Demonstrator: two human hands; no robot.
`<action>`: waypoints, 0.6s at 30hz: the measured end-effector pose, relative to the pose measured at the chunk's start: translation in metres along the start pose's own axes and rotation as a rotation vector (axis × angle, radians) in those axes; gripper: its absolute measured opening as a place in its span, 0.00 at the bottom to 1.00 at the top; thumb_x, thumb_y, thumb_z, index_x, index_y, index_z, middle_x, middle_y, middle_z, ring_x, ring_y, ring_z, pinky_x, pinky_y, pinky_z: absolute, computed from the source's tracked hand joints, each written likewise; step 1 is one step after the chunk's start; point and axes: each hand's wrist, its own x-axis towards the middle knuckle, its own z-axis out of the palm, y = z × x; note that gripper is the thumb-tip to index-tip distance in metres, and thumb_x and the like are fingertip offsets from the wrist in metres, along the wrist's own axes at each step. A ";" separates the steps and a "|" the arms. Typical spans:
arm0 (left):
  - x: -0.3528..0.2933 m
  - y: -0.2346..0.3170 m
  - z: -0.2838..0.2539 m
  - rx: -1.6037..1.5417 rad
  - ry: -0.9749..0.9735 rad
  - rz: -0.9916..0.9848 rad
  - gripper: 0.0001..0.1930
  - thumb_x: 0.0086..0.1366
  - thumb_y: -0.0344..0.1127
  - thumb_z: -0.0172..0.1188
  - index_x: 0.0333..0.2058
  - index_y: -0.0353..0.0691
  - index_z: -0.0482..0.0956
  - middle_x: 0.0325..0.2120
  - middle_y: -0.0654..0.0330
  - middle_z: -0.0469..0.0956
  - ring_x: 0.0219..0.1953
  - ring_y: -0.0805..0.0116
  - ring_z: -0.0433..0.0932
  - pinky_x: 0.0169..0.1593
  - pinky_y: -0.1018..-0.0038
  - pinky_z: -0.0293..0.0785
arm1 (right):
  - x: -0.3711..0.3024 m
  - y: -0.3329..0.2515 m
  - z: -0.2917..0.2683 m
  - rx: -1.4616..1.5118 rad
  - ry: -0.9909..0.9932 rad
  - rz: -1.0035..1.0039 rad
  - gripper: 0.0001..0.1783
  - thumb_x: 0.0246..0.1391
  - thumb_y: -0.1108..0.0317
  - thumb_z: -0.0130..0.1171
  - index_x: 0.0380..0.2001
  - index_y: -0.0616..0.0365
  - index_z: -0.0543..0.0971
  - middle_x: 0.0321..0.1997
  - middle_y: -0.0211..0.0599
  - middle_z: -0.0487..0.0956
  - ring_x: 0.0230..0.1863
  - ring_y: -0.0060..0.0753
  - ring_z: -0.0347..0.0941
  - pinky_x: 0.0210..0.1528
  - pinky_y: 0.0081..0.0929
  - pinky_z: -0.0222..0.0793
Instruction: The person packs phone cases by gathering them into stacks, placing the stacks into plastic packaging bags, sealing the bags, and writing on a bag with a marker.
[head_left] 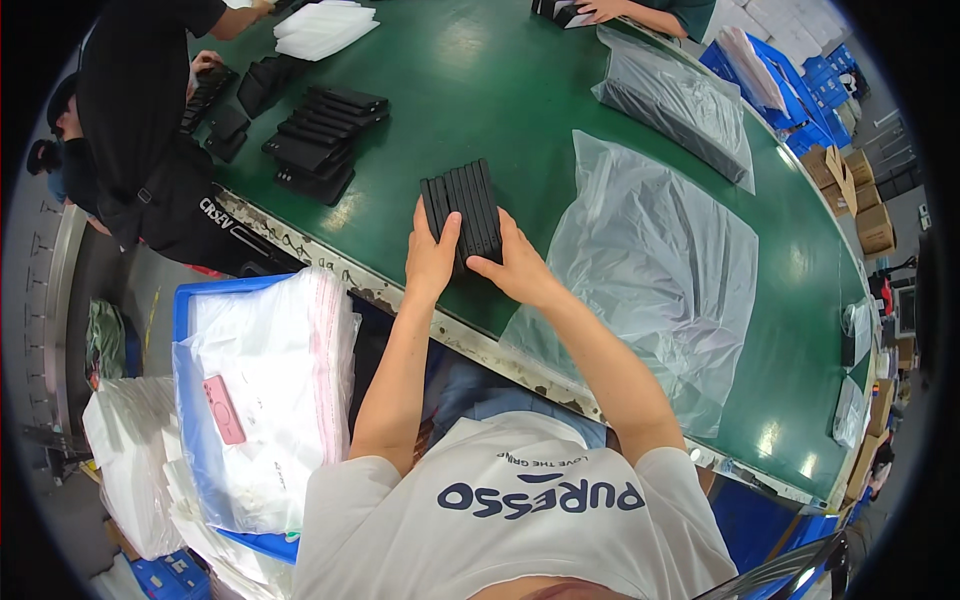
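Between my two hands is a row of several thin black phone-case-like pieces (466, 205), pressed side by side and standing on edge over the green table (480, 90). My left hand (432, 255) grips the row from its left side, thumb on the near face. On the other side my right hand (517, 262) closes in with its thumb at the lower near corner. To the right of my right hand lies a flat clear plastic bag (650, 280). Farther left, a fanned stack of similar black pieces (320, 140) rests on the table.
A blue crate (182, 310) of white plastic bags (260, 400), a pink phone (223, 408) on top, stands left of me. A bagged black stack (680, 105) lies far right. One co-worker (140, 110) stands at left; another's hand (603, 9) shows at the far edge.
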 end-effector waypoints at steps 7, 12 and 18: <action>0.002 0.001 -0.008 -0.057 -0.090 0.129 0.35 0.70 0.51 0.51 0.67 0.36 0.55 0.52 0.40 0.75 0.54 0.44 0.75 0.57 0.59 0.70 | -0.008 -0.006 0.004 0.146 0.022 0.057 0.51 0.51 0.56 0.67 0.69 0.66 0.51 0.63 0.60 0.66 0.65 0.54 0.64 0.65 0.41 0.61; 0.004 0.024 -0.033 0.228 -0.274 -0.031 0.36 0.69 0.57 0.49 0.67 0.42 0.56 0.52 0.40 0.75 0.56 0.41 0.73 0.58 0.57 0.68 | -0.026 -0.023 0.014 0.175 0.075 0.197 0.51 0.52 0.47 0.63 0.68 0.68 0.52 0.63 0.63 0.64 0.64 0.60 0.63 0.64 0.45 0.61; 0.008 0.027 -0.031 0.433 -0.300 -0.201 0.42 0.67 0.63 0.49 0.67 0.37 0.56 0.56 0.39 0.70 0.58 0.42 0.71 0.61 0.59 0.66 | -0.016 -0.017 0.033 0.203 0.175 0.242 0.48 0.52 0.52 0.63 0.67 0.68 0.54 0.62 0.63 0.63 0.64 0.61 0.61 0.65 0.45 0.59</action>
